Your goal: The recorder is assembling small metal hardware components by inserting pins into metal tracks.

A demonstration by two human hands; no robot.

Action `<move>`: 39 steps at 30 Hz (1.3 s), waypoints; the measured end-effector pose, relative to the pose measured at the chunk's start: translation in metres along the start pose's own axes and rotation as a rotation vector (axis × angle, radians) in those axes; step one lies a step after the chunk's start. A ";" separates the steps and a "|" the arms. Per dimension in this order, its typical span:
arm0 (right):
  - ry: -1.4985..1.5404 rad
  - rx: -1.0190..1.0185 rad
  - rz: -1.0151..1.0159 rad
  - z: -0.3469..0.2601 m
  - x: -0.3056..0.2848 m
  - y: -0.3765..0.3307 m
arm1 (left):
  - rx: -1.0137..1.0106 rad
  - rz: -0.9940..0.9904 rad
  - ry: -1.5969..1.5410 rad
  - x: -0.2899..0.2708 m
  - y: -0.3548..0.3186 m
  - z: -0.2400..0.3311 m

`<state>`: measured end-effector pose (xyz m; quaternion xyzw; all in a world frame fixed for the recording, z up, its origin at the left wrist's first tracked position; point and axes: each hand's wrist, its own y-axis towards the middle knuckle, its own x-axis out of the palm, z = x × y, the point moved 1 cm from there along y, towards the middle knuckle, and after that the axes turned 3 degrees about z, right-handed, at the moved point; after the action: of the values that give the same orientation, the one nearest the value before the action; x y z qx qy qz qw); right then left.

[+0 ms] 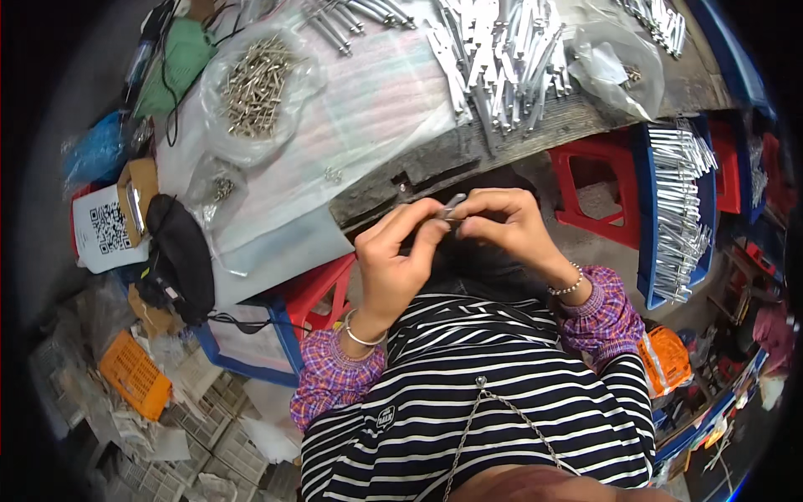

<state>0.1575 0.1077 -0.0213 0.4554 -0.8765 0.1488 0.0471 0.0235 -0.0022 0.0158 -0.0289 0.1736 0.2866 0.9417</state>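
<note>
My left hand and my right hand meet in front of my body at the table's near edge. Both are closed, thumbs against fingertips, on one small grey metal piece. Fingers cover most of it, so its full shape is hidden. Beyond my hands, a pile of shiny metal bars lies on the table. A clear plastic bag of screws sits open at the far left. Nearer to me, a smaller clear bag holds tiny metal parts, and a few more small parts lie loose on the sheet.
Another clear bag lies right of the bars. A blue bin of metal bars rests at the right, beside a red stool. On the left are a black pouch, a printed white card and an orange basket.
</note>
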 end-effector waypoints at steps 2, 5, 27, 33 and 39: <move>0.148 0.128 0.013 0.001 0.000 -0.002 | 0.049 -0.010 0.020 0.002 0.000 0.006; 0.184 0.121 -0.005 0.006 -0.002 -0.004 | 0.028 -0.024 0.017 0.002 -0.001 0.010; -0.720 -0.511 0.096 -0.016 0.010 -0.019 | -0.005 -0.043 -0.061 0.000 -0.003 -0.011; -0.780 -0.567 0.139 -0.014 0.020 -0.016 | -0.069 0.013 -0.112 0.002 -0.009 -0.017; -0.481 -0.313 0.066 -0.010 0.018 -0.006 | -0.036 0.007 -0.035 -0.001 -0.009 -0.013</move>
<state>0.1514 0.0935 -0.0070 0.4358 -0.8892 -0.0993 -0.0973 0.0240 -0.0124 0.0035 -0.0402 0.1523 0.2935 0.9429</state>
